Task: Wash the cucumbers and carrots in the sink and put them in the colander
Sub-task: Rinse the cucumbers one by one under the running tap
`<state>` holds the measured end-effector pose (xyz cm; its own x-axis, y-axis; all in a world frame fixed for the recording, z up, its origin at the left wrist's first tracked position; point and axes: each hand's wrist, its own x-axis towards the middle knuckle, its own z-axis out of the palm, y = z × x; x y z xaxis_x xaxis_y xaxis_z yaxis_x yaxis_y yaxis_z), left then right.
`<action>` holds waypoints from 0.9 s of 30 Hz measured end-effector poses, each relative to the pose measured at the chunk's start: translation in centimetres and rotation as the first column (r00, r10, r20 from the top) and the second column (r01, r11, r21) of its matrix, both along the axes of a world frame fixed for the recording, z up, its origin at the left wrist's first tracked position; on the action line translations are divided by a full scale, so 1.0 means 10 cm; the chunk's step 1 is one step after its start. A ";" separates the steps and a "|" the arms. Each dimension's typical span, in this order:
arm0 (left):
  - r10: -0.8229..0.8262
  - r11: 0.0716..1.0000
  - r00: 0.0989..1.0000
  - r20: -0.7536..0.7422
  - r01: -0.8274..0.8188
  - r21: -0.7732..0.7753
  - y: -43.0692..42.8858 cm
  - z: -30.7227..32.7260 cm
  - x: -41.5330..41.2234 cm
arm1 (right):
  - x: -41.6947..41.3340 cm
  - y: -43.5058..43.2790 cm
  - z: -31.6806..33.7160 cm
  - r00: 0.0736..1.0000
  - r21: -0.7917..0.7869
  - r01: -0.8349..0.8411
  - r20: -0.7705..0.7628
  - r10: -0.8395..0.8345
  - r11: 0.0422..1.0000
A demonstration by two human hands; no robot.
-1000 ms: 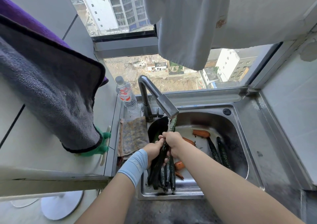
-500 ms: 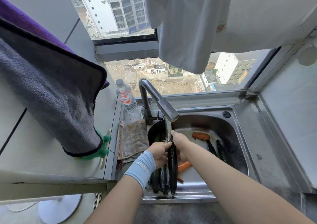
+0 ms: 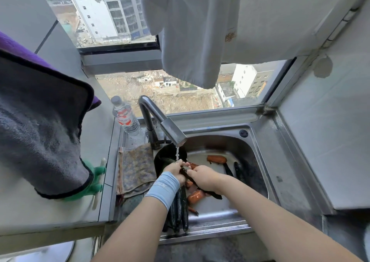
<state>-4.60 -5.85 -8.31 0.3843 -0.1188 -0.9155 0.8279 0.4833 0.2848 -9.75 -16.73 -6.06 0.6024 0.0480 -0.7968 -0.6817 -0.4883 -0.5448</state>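
**One wet cucumber, two hands, under the tap**

At centre frame, over the sink (image 3: 200, 235), I see the left hand (image 3: 175, 171) and the right hand (image 3: 202, 178) both wrapped around a single cucumber (image 3: 215, 194). The left takes its upper end, right under the thin stream from the faucet (image 3: 172, 129). The right closes round the middle, and the lower tip pokes out toward lower right.

I judge it light and stiff, and slick now that it is wet. I would grip it along the middle with a full wrap, not by the tapered tips, and avoid bending it, since it could snap.

It is long, slim and very dark green, nearly black, with a wet sheen. The other cucumbers (image 3: 180, 211) lie bunched at the sink's lower left. Stubby orange carrots (image 3: 216, 159) rest on the sink floor.

A dark round vessel (image 3: 160, 157) just above the left hand may be the colander, though I cannot tell.
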 end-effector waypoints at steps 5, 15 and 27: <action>0.182 0.981 0.983 -0.014 -0.182 -0.069 0.03 -0.09 0.01 | 0.06 0.04 0.15 0.916 -0.258 -0.312 0.172 0.362 0.914; 0.125 0.985 0.988 0.085 -0.134 0.110 0.19 -0.11 -0.10 | -0.02 0.22 0.08 0.832 -0.357 -0.401 0.244 0.498 0.844; 0.237 0.972 0.968 0.080 -0.237 -0.005 0.01 -0.08 0.01 | -0.07 -0.10 0.20 0.952 -0.188 -0.229 0.161 0.260 0.955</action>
<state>-4.47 -5.73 -9.15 0.4726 -0.0118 -0.8812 0.6647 0.6613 0.3477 -10.50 -17.69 -4.02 0.7242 0.0891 -0.6838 -0.4268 -0.7210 -0.5460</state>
